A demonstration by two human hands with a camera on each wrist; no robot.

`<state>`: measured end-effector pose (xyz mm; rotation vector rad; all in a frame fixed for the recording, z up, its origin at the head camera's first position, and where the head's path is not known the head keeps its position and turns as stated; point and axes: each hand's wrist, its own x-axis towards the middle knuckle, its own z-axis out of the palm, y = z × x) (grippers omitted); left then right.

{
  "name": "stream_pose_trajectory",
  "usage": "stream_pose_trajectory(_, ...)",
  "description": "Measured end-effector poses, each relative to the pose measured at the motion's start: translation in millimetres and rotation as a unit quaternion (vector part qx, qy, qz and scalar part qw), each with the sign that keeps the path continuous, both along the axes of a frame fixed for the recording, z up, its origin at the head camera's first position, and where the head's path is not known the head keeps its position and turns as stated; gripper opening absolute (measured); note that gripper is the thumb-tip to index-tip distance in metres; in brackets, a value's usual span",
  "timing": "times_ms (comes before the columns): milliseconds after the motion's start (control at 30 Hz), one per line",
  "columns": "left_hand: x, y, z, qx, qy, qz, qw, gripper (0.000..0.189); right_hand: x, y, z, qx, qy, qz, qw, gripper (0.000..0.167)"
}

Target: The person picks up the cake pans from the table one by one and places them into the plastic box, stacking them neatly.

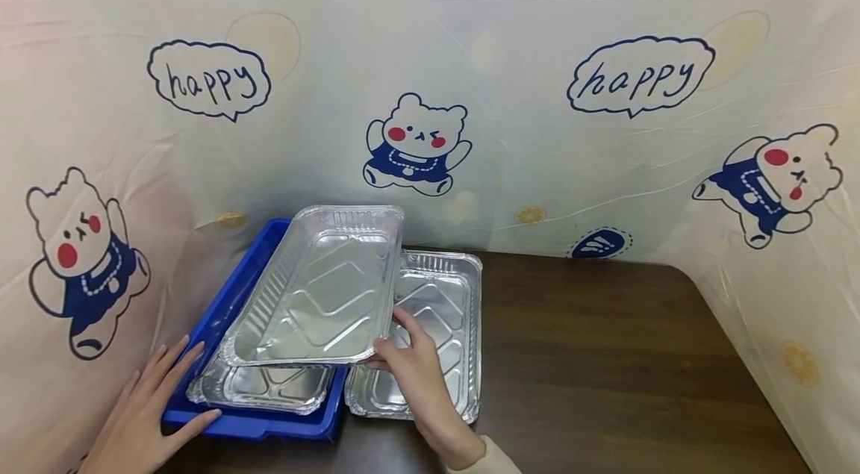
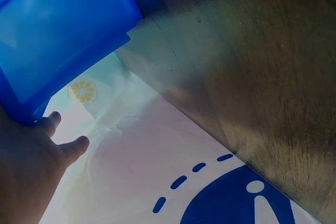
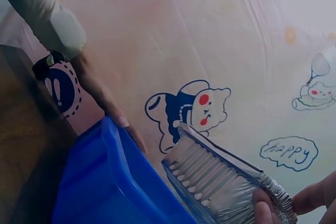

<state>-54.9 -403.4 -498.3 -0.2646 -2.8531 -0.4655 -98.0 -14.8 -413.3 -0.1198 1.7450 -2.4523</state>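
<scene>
My right hand [image 1: 419, 366] pinches the near right corner of a silver foil tray [image 1: 336, 287], thumb over its rim. That tray is tilted above a blue plastic bin [image 1: 269, 425]. Inside the bin lies another foil tray [image 1: 282, 388], mostly hidden under the held one. In the right wrist view, the held foil tray [image 3: 220, 177] shows its ribbed side wall beside the blue bin [image 3: 113, 182]. My left hand [image 1: 144, 407] rests with spread fingers on the bin's left rim. The left wrist view has the left hand [image 2: 31, 166] at the bin's edge.
Right of the bin, a further foil tray [image 1: 440, 310] stands on the dark wooden table [image 1: 591, 362], partly covered by the held tray and right hand. A pale printed curtain [image 1: 510, 86] with bears and "happy" bubbles hangs behind and at both sides.
</scene>
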Motion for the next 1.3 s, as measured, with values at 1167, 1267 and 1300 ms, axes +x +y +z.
stream_pose_trajectory(1167, -2.9, 1.2, 0.3, -0.004, -0.037, 0.033, 0.9988, 0.112, 4.8, -67.0, -16.6, 0.063, 0.029, -0.020, 0.9974, 0.065)
stream_pose_trajectory(1267, -2.9, 2.1, 1.2, 0.000, -0.041, 0.034, 0.9986, 0.115, 4.4, -68.7, -17.7, 0.064, 0.028, -0.024, 0.9973, 0.066)
stream_pose_trajectory(1300, -2.7, 2.3, 1.5, 0.002, -0.042, 0.034, 0.9985, 0.115, 4.3, -69.3, -18.3, 0.063, 0.027, -0.025, 0.9973, 0.066)
